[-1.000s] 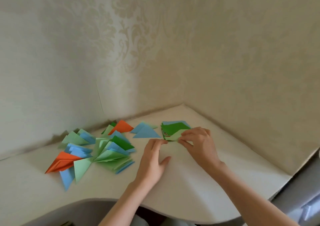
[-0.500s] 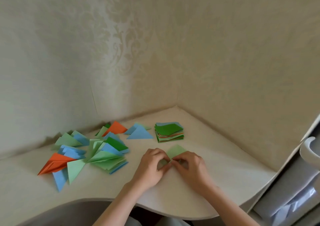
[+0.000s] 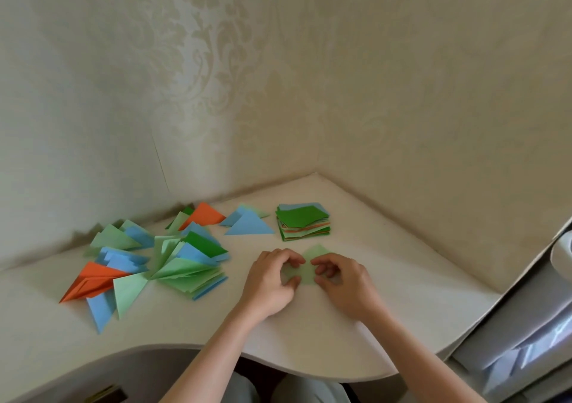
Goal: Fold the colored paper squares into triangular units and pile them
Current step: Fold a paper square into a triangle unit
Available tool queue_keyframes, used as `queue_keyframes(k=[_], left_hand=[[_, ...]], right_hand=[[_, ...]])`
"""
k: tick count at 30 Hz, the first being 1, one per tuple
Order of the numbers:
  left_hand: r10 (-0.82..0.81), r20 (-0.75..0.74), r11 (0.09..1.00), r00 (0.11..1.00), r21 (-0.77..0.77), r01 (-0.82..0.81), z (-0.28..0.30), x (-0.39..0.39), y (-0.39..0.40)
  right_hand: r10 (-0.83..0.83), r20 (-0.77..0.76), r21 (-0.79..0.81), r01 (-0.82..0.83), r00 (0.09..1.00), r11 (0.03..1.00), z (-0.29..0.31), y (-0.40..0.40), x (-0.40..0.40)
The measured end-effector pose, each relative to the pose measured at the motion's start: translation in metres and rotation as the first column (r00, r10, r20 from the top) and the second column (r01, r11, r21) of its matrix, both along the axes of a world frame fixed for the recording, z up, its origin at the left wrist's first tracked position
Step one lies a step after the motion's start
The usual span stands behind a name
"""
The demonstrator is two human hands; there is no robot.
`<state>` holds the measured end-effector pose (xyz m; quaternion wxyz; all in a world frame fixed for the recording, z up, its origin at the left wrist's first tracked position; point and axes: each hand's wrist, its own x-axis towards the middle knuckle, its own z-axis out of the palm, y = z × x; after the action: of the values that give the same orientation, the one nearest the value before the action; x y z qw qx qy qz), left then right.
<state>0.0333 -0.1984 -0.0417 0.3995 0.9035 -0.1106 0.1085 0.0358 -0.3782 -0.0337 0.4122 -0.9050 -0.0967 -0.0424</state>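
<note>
Pale green paper square (image 3: 310,266) lies on the white desk (image 3: 387,325), pinched between the left hand (image 3: 272,282) and right hand (image 3: 343,282), whose fingers hide most of it. Just beyond sits the unfolded stack (image 3: 302,221); folded triangles (image 3: 173,260) lie left, their overlaps hard to separate.

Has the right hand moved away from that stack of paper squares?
Yes. The right hand left the stack and came nearer the person.

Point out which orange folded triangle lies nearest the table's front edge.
The orange triangle at the far left, tucked among blue and pale green units. The other orange triangle lies back by the wall.
</note>
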Motion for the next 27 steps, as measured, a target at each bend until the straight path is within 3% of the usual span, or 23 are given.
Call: queue_keyframes(k=[4, 11, 18, 22, 27], left_hand=[[-0.076, 0.029, 0.997, 0.997, 0.01, 0.075, -0.002, -0.001, 0.009], [-0.095, -0.041, 0.995, 0.995, -0.023, 0.094, 0.004, -0.012, 0.012], [-0.081, 0.053, 0.993, 0.995, -0.081, 0.085, 0.003, -0.013, 0.014], [-0.058, 0.068, 0.996, 0.996, -0.057, 0.062, 0.003, -0.013, 0.014], [-0.034, 0.072, 0.999, 0.997, -0.02, 0.036, 0.003, -0.011, 0.01]], right_hand=[[0.063, 0.041, -0.059, -0.06, 0.997, 0.996, 0.003, -0.004, -0.006], [0.015, 0.095, -0.286, 0.013, 0.995, 0.958, 0.005, 0.008, -0.01], [0.122, -0.034, -0.101, -0.125, 0.992, 0.987, 0.022, -0.002, -0.008], [0.134, 0.068, -0.065, -0.13, 0.989, 0.989, 0.016, -0.004, -0.014], [0.173, 0.161, -0.128, -0.153, 0.972, 0.98, 0.009, -0.014, -0.018]])
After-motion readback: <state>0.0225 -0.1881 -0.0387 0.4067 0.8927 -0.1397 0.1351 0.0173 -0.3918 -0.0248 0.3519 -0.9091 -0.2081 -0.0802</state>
